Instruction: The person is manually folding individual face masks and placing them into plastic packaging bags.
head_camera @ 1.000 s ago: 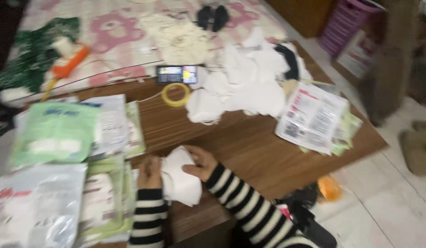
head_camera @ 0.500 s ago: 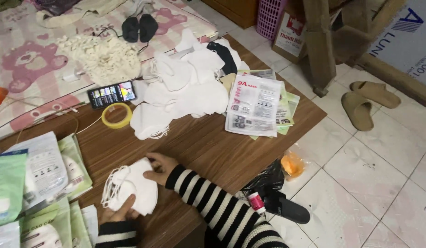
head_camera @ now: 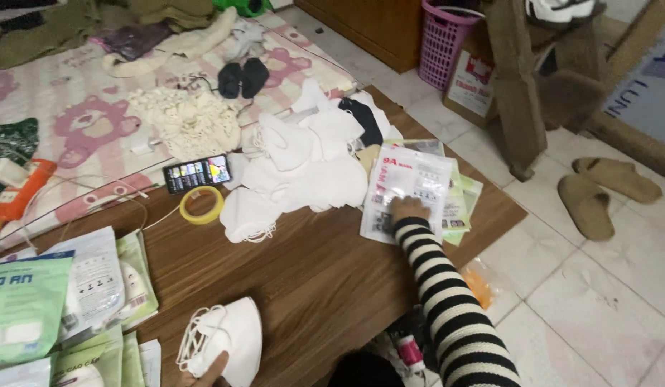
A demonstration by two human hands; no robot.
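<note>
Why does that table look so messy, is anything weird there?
Nothing looks broken or spilled. The loose white masks just sit in a jumbled heap, and the stack of packets under the right hand pokes past the table corner.

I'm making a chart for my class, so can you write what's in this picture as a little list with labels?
Place: low wooden table beside a pink patterned mat
Right hand: reaching out, resting on a white flat packet on a stack of packets
Left hand: at the bottom edge, touching a stack of white masks
Middle of table: loose pile of white masks
Also there: yellow tape roll, phone, green packets
Floor: pair of slippers, pink basket
</note>
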